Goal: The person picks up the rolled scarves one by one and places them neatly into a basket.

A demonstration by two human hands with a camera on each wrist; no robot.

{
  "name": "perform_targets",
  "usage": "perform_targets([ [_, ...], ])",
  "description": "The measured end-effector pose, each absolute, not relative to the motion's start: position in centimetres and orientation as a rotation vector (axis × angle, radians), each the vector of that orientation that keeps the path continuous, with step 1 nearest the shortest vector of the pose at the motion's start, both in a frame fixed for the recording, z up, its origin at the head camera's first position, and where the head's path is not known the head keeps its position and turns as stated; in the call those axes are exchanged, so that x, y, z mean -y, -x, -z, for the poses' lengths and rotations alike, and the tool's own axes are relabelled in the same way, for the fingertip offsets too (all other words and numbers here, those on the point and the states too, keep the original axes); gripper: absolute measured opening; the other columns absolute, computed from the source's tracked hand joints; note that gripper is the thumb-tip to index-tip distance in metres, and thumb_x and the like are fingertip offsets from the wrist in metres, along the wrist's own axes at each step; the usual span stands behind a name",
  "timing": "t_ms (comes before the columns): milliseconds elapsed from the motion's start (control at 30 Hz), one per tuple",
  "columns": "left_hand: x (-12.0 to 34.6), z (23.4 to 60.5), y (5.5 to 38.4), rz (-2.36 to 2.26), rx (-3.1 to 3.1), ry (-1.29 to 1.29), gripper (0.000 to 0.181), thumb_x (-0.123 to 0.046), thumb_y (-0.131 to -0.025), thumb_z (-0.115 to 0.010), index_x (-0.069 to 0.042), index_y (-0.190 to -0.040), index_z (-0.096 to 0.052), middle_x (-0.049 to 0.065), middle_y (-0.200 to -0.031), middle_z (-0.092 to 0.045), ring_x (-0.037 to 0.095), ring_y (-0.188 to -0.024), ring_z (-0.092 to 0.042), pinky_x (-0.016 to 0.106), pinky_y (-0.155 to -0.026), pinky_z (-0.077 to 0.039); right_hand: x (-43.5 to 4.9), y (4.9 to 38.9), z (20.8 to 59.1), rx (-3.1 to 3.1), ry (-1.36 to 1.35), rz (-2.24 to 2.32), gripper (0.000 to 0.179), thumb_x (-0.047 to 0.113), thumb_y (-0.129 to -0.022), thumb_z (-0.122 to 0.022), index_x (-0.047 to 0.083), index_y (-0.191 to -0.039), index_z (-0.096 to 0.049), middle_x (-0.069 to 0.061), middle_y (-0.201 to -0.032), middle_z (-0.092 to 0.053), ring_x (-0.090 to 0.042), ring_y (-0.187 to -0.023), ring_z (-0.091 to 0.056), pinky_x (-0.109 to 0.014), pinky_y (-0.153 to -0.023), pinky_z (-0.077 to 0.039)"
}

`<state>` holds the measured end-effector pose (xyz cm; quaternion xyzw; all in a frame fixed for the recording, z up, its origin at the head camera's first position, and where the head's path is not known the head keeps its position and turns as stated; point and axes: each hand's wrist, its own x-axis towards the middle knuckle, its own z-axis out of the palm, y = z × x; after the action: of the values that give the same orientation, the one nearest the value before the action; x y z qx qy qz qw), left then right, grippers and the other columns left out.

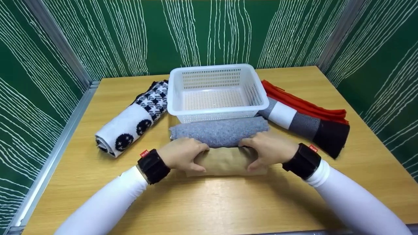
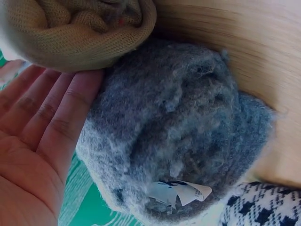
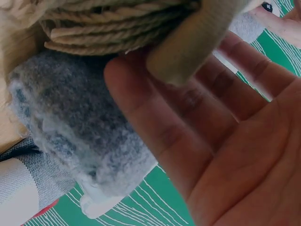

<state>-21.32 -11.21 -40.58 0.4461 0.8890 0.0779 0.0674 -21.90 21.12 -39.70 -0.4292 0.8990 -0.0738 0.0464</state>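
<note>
Just below the centre of the frame, the left hand (image 1: 183, 152) and right hand (image 1: 270, 148) are gripping one tan roll (image 1: 225, 161) near its ends, probably to hold it evenly; above, one grey roll (image 1: 218, 131) and one white basket (image 1: 218, 111) are resting; one patterned roll (image 1: 132, 124) is lying left, one red cloth (image 1: 305, 106) and one banded cloth (image 1: 303, 125) right

Lying crosswise as a tan rolled scarf (image 1: 225, 160), just on the near side of the gray scarf (image 1: 222, 130), showing knitted folds and twisted fringe (image 3: 103, 33) at its right end.
</note>
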Motion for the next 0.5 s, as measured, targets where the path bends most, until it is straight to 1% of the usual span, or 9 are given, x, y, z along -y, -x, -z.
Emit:
perform_targets([
  [133,11.0,40.8,21.4,-0.219,-2.666,-1.320,0.063,-0.048,-0.089,-0.087,-0.004,-0.132,-0.070,0.009,-0.120,-0.080,0.027,-0.105,-0.076,0.046,-0.097,-0.063,-21.0,21.8,40.0,-2.726,1.272,0.216,0.055,0.043,-0.071,-0.099,0.014,-0.109,-0.072,0.009,-0.078,-0.061,-0.010,-0.068,-0.055,-0.029,-0.057,-0.042],
  [233,11.0,41.0,21.4,-0.194,-2.656,-1.306,0.067,-0.047,-0.088,-0.087,-0.004,-0.135,-0.068,0.011,-0.124,-0.079,0.030,-0.110,-0.076,0.048,-0.101,-0.062,-21.0,21.7,40.3,-2.717,1.278,0.209,0.059,0.041,-0.071,-0.099,0.011,-0.115,-0.073,0.008,-0.083,-0.064,-0.010,-0.071,-0.057,-0.031,-0.060,-0.045],
  [367,11.1,41.2,21.4,-0.167,-2.640,-1.279,0.075,-0.048,-0.087,-0.087,-0.004,-0.144,-0.064,0.013,-0.132,-0.076,0.033,-0.119,-0.074,0.049,-0.108,-0.058,-20.9,21.6,40.7,-2.715,1.282,0.196,0.064,0.039,-0.069,-0.099,0.009,-0.120,-0.073,0.003,-0.089,-0.071,-0.015,-0.076,-0.064,-0.038,-0.065,-0.052],
  [500,11.2,41.3,21.4,-0.161,-2.625,-1.253,0.083,-0.049,-0.086,-0.088,-0.003,-0.149,-0.059,0.014,-0.139,-0.073,0.034,-0.126,-0.071,0.049,-0.114,-0.055,-20.8,21.5,41.1,-2.723,1.250,0.144,0.072,0.041,-0.067,-0.098,0.009,-0.126,-0.072,-0.004,-0.101,-0.077,-0.026,-0.085,-0.073,-0.046,-0.073,-0.060],
])
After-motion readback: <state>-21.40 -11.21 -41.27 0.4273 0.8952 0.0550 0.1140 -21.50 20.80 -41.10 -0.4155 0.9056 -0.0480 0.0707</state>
